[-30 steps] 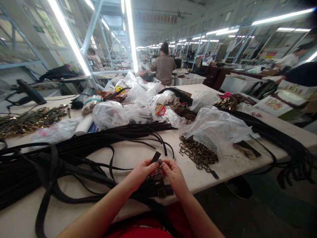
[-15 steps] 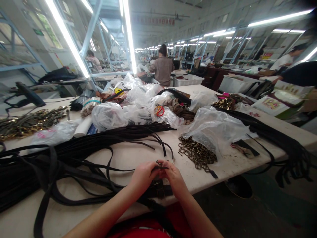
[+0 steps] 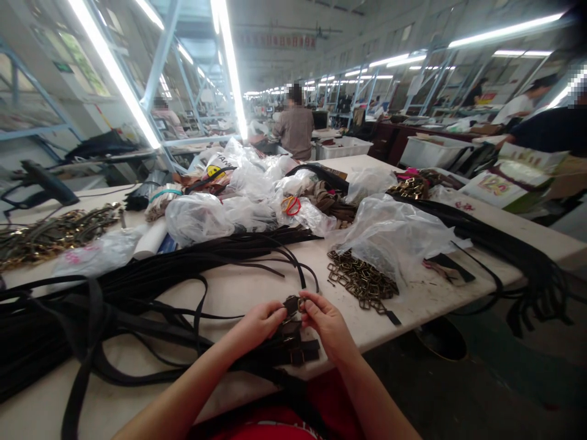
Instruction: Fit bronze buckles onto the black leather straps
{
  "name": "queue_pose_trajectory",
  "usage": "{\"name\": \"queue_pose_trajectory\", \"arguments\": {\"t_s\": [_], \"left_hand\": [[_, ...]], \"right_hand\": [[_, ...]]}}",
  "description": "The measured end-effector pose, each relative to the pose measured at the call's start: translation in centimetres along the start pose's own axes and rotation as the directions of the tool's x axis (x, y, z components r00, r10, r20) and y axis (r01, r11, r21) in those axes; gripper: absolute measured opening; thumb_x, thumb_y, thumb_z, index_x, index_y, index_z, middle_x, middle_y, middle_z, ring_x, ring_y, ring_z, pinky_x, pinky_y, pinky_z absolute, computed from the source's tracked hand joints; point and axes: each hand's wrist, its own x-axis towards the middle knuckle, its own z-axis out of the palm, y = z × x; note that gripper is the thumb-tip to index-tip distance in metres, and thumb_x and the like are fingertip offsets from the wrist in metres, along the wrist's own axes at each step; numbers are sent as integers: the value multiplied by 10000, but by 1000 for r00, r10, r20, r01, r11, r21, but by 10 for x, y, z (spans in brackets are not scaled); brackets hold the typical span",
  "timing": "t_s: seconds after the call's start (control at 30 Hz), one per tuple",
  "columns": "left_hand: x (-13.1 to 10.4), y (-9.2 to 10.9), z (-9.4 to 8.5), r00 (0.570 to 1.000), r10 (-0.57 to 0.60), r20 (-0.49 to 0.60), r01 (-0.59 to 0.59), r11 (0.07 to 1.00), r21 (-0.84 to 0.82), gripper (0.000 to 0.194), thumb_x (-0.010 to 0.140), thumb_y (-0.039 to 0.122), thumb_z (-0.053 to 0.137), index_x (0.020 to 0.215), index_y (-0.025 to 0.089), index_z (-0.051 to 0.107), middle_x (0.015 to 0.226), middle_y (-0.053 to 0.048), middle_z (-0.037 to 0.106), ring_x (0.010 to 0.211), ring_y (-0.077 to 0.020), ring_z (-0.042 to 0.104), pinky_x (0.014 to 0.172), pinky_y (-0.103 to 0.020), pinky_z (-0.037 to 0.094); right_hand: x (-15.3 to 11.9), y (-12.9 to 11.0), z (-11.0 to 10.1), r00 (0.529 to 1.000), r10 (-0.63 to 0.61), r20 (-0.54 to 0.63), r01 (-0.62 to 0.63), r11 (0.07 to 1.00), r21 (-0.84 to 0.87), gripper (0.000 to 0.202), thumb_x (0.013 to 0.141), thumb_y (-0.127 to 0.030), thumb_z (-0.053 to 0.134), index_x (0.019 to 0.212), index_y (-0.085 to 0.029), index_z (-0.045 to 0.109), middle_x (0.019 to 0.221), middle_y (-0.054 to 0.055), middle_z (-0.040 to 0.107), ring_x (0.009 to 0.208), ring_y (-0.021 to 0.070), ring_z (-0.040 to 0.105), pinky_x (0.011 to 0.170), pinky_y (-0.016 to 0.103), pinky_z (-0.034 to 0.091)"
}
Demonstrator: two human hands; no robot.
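Both my hands meet near the table's front edge. My left hand pinches the end of a dark strap. Between the fingertips of my right hand is a small brass-coloured buckle, held close against that strap end. Just below my hands lie more dark strap ends with metal buckles, partly covered by my fingers. A heap of linked-looking brass buckles spreads to the right of my hands. Long black straps run across the table on my left.
Clear plastic bags and bundled straps cover the table's middle. More black straps hang over the right edge. Metal fittings lie at the far left near a dark hand tool. Another person stands beyond the table.
My hands have drawn slightly apart, and the strap end and buckle between them now show more plainly. The whole view has shifted slightly.
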Motion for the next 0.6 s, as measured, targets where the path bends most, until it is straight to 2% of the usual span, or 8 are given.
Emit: {"name": "queue_pose_trajectory", "arguments": {"t_s": [0.07, 0.13, 0.23, 0.33, 0.47, 0.53, 0.6], "left_hand": [[-2, 0, 1, 995, 0, 100, 7, 998, -68, 383, 819, 483, 339, 716, 150, 497, 496, 67, 379, 432, -69, 335, 409, -187, 257], [-4, 3, 0, 989, 10, 151, 1, 997, -74, 397, 822, 490, 330, 750, 144, 511, 497, 69, 377, 426, -64, 325, 405, -184, 251], [-9, 13, -4, 981, 78, 180, -82, 997, 13, 369, 828, 454, 349, 822, 147, 555, 590, 41, 481, 521, -80, 415, 484, -186, 323], [-14, 23, -6, 982, 157, 102, -170, 977, 127, 315, 842, 395, 342, 858, 165, 556, 752, 6, 573, 686, -117, 501, 627, -214, 381], [-15, 24, 1, 985, 153, -80, -136, 973, 187, 269, 856, 318, 306, 981, 175, 497, 776, -8, 599, 703, -134, 537, 660, -243, 403], [-13, 20, 5, 978, 181, -99, -156, 962, 222, 279, 841, 303, 350, 1067, 197, 474, 807, -10, 613, 725, -143, 551, 682, -255, 409], [-9, 15, 7, 969, 234, -79, -208, 946, 251, 266, 823, 292, 398, 1056, 223, 506, 842, -11, 616, 760, -146, 554, 696, -253, 411]], "right_hand": [[-1, -1, -1, 998, 49, 46, -51, 997, 56, 333, 665, -337, 658, 954, -176, 618, 705, -2, 579, 547, 61, 498, 513, 189, 426], [-3, -1, -3, 984, 128, 124, -143, 982, 126, 310, 648, -318, 678, 917, -174, 625, 670, -18, 557, 516, 44, 476, 478, 165, 401], [-4, 1, -3, 944, 241, 226, -279, 947, 157, 316, 617, -285, 707, 895, -163, 620, 628, -29, 543, 480, 31, 452, 450, 149, 378], [-5, 3, 0, 933, 279, 229, -318, 936, 152, 330, 590, -271, 728, 874, -158, 603, 597, -41, 534, 469, 28, 445, 453, 142, 378], [-5, 5, 7, 947, 251, 199, -280, 951, 128, 318, 596, -328, 720, 817, -158, 567, 623, -40, 545, 491, 38, 476, 490, 155, 403], [-4, 7, 9, 954, 237, 186, -255, 963, 82, 317, 586, -330, 722, 788, -160, 547, 608, -40, 549, 496, 54, 498, 505, 175, 418], [-3, 9, 8, 963, 217, 161, -226, 974, 34, 307, 572, -315, 727, 745, -161, 525, 592, -41, 549, 500, 68, 514, 511, 189, 427]]}}
